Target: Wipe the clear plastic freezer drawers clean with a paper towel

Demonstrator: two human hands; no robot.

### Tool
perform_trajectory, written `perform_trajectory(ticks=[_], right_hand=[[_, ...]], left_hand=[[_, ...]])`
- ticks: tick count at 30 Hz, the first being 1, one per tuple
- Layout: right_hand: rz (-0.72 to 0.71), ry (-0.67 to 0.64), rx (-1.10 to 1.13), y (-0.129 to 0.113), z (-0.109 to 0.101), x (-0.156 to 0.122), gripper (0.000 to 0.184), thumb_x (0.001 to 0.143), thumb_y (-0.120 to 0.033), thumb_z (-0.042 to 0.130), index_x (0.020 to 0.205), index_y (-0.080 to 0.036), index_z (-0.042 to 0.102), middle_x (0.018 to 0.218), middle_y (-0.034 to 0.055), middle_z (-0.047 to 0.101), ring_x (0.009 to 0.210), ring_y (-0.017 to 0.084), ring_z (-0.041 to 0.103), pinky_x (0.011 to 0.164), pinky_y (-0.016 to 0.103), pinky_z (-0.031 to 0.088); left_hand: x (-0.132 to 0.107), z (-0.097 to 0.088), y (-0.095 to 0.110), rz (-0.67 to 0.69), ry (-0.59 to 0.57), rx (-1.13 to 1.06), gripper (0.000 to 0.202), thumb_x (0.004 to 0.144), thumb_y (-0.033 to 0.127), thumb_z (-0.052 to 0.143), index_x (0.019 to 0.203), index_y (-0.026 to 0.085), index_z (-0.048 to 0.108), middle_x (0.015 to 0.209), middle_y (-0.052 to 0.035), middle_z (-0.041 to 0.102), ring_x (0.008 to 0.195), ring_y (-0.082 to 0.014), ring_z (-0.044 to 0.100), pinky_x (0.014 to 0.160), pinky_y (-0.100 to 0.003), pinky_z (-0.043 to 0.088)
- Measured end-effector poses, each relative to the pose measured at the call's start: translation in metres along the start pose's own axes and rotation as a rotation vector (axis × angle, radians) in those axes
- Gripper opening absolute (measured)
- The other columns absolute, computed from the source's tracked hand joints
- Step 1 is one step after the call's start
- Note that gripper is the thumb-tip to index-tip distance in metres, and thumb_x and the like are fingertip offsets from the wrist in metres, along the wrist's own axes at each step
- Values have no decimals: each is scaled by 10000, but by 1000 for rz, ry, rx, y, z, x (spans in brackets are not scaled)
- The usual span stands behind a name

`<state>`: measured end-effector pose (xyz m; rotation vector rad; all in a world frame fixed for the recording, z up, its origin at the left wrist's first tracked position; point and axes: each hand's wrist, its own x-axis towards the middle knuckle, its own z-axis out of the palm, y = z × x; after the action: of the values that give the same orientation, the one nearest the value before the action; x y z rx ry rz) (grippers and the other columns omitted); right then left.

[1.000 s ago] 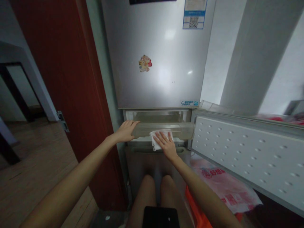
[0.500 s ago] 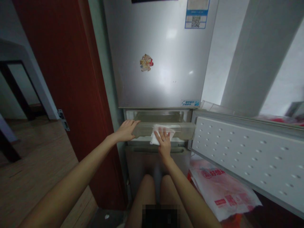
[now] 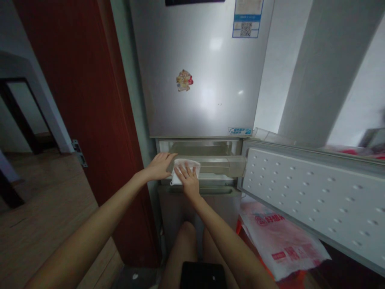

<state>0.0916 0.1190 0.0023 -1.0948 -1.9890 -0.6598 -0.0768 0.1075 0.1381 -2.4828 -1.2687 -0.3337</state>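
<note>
A clear plastic drawer (image 3: pixel 215 164) is pulled partway out of the middle compartment of a silver refrigerator (image 3: pixel 204 80). At its left end, my left hand (image 3: pixel 159 165) grips the corner, thumb on the front and fingers over the top edge. My right hand (image 3: pixel 190 181) holds a folded white cloth (image 3: pixel 178 179) flat against the left part of the drawer front, fingers spread over it. The cloth hides that stretch of plastic and lies close to my left hand.
The compartment door (image 3: pixel 309 192) stands wide to the right. Below it, a white plastic bag with red print (image 3: pixel 282 241) lies on something red. A reddish-brown wooden door (image 3: pixel 99 120) is close on the left. A black object (image 3: pixel 203 276) is at my lap.
My right hand has slid the cloth leftward along the drawer front, from its middle to near my left hand. My left hand has stayed on the drawer corner.
</note>
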Motion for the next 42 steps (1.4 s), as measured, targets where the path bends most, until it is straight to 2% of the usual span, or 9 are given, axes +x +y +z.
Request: perform_trajectory(ticks=[5,9,13,21,26,30,33,36,42], right_hand=[[-207,-41,-26,19,-9,-13,521,956,-172,453,1463,-276,396,1522,47,431,1456,229,298,1169,552,266],[-405,-95,-44,38,-22,-28,464,952,-190,486,1415,-217,460,1498,62,464,1431,230,346,1143,538,333],[-444,-52,-52,48,-39,-31,446,962,-193,475,1407,-225,475,1494,39,470,1433,237,345,1147,504,348],[-320,-86,-126,56,-54,-12,454,954,-175,478,1402,-244,489,1494,36,464,1383,235,427,1138,489,356],[-216,-62,-140,67,-62,-27,481,948,-141,460,1414,-258,477,1478,29,487,1361,237,456,1133,494,353],[-89,-66,-153,81,-75,-41,497,953,-122,422,1423,-276,468,1459,32,512,1357,244,463,1124,506,355],[12,-63,-146,90,-81,-51,516,953,-114,405,1439,-282,449,1448,49,523,1348,258,474,1135,533,330],[68,-7,-103,92,-78,-61,539,954,-99,377,1454,-293,422,1464,42,505,1373,250,446,1166,555,269],[115,75,29,88,-58,-80,588,935,-72,353,1473,-308,379,1516,17,430,1472,201,259,1205,555,181]], left_hand=[[-1,-2,1,11,14,-14,784,693,204,610,1427,166,338,1284,-150,531,1224,-333,489,1060,-454,360],[-1,-2,1,7,12,-13,794,686,207,617,1429,148,342,1272,-157,533,1216,-337,488,1052,-453,369],[-1,-3,1,13,14,-2,794,686,206,613,1429,146,340,1297,-156,528,1218,-332,483,1062,-452,360],[-1,-2,0,7,9,-25,797,691,210,614,1434,117,341,1280,-178,519,1227,-337,482,1059,-454,369],[0,1,-1,21,32,-38,774,709,249,626,1427,147,357,1269,-162,528,1228,-338,482,1047,-456,381],[1,3,-3,30,37,-22,757,750,319,630,1427,91,380,1258,-186,530,1193,-344,492,1040,-454,382],[1,3,-3,34,36,-18,767,745,307,636,1432,76,387,1248,-189,531,1181,-343,495,1038,-446,383],[0,2,-2,31,33,-13,776,729,277,637,1436,78,386,1241,-185,530,1180,-342,494,1035,-441,385],[0,2,-2,25,40,-15,773,721,268,615,1435,86,382,1245,-177,529,1183,-341,493,1029,-449,391]])
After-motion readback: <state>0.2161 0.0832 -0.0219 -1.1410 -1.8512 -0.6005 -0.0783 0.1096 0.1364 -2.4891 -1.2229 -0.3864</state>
